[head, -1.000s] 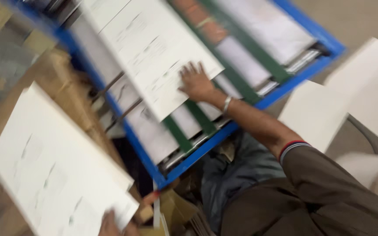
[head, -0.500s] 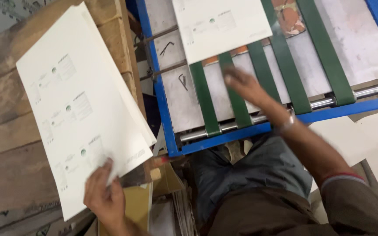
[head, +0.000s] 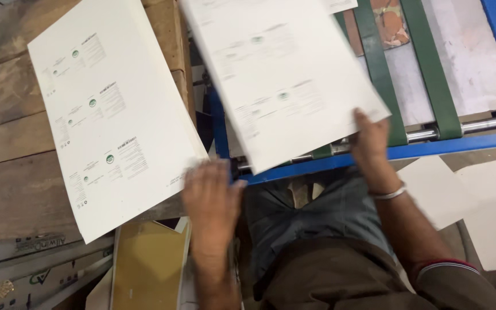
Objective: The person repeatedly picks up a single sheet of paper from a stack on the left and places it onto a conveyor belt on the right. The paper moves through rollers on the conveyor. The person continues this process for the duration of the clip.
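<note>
Gripping the near right corner of a printed white sheet (head: pixel 285 80), the fingers (head: pixel 368 123) of our right hand (head: pixel 374 152) are closed on its edge, thumb hidden beneath. That sheet lies tilted over the blue-framed conveyor (head: pixel 460 144), its lower edge overhanging the frame's near rail, across the green belts (head: pixel 431 74) and the steel roller (head: pixel 483 125).

Our left hand (head: pixel 210 198) is blurred; its fingers (head: pixel 202 172) appear spread flat and holding nothing, touching or just short of the near right corner of a second printed sheet (head: pixel 110 115). We cannot tell which. That sheet rests on the wooden bench (head: pixel 12 172), reaching past its near edge. Below it lies a yellow-brown board (head: pixel 147 267); more white sheets (head: pixel 477 201) lie at the right.

We judge the held sheet light, thin card: fairly stiff, smooth-faced, liable to crease at a pinched corner. Hold is best taken at two edges, well apart.
</note>
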